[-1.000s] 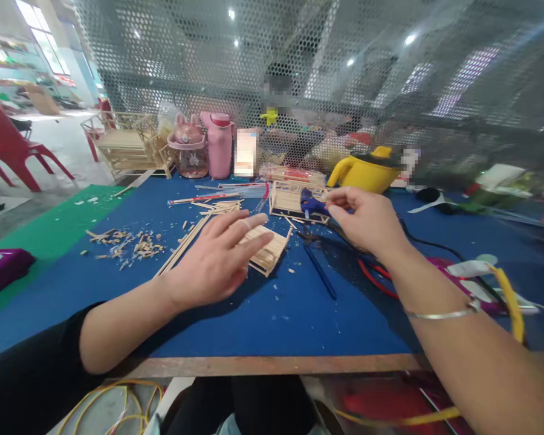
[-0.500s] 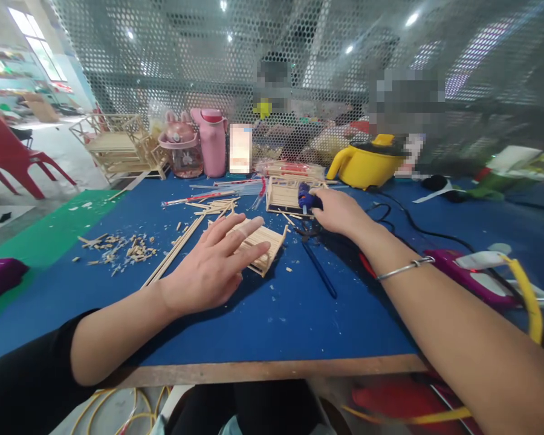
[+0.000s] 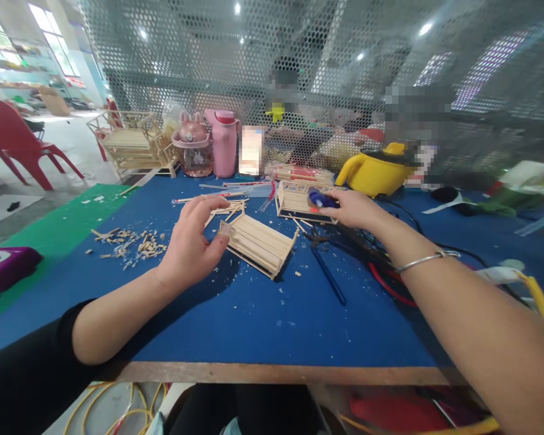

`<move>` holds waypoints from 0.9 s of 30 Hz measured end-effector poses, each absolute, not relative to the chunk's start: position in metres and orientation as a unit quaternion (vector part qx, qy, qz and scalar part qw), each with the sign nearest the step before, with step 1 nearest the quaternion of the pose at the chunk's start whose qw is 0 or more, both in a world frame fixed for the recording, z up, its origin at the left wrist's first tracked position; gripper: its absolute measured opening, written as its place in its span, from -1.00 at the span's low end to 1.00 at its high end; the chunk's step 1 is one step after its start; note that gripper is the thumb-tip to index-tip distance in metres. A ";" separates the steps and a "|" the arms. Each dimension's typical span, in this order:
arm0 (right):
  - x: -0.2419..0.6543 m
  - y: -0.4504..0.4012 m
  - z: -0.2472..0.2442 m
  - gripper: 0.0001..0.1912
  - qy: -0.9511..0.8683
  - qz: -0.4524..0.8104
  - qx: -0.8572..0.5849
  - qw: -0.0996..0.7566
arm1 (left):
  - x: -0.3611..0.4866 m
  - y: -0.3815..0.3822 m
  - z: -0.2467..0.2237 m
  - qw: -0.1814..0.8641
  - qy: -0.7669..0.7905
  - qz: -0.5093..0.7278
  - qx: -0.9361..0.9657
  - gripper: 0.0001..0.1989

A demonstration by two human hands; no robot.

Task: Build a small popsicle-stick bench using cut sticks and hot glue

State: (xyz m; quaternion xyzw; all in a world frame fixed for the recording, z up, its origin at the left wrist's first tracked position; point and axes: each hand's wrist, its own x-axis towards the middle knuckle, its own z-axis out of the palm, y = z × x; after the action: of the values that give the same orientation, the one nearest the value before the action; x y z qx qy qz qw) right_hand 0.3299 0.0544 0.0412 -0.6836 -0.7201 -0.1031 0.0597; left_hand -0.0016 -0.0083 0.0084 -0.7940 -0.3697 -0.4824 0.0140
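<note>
My left hand [image 3: 194, 241] is raised just left of a flat panel of thin wooden sticks [image 3: 263, 241], its fingers bent and apart, with tape round one fingertip. Beyond, my right hand [image 3: 351, 208] grips a dark blue tool [image 3: 321, 198] over a second stick frame [image 3: 292, 202]. What the tool's tip touches is hard to make out. Pliers with blue handles [image 3: 329, 275] lie on the blue table between the panel and my right forearm.
Wood scraps [image 3: 149, 244] lie at the left, near a purple device [image 3: 9, 266]. Along the back stand a stick shelf [image 3: 133, 142], a pink bottle [image 3: 224, 145], a lit phone [image 3: 251, 151] and a yellow pot [image 3: 374, 172]. Cables [image 3: 408, 217] run at the right.
My left hand has moved left, off the stick panel, uncovering it. My right hand still holds the blue tool, now turned more sideways over the rear frame. The view has shifted slightly.
</note>
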 end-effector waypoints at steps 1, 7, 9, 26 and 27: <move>0.330 0.053 0.044 -0.57 -0.717 -0.102 -0.686 0.071 | -0.002 -0.008 0.009 0.015 -0.367 -0.479 -0.797 -0.69; 0.318 0.015 0.058 -0.57 -0.644 -0.149 -0.719 0.217 | -0.004 -0.022 0.011 0.016 -0.243 -0.435 -0.867 -0.85; 0.313 -0.011 0.060 -0.55 -0.630 -0.161 -0.718 0.249 | -0.003 -0.029 0.010 0.030 -0.149 -0.362 -0.920 -0.84; 0.284 -0.175 -0.005 -0.85 -0.659 -0.052 -0.645 0.382 | 0.010 -0.037 -0.002 0.060 -0.199 -0.145 -0.967 -0.60; 0.283 -0.177 -0.007 -0.85 -0.661 -0.049 -0.644 0.381 | 0.010 -0.037 -0.002 0.056 -0.200 -0.144 -0.967 -0.60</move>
State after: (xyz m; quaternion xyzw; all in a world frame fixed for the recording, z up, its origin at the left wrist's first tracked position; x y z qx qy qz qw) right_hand 0.2833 -0.1766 -0.0072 -0.6442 -0.6614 -0.0495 0.3809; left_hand 0.0104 -0.0374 -0.0024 -0.9674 -0.2003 -0.1442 0.0562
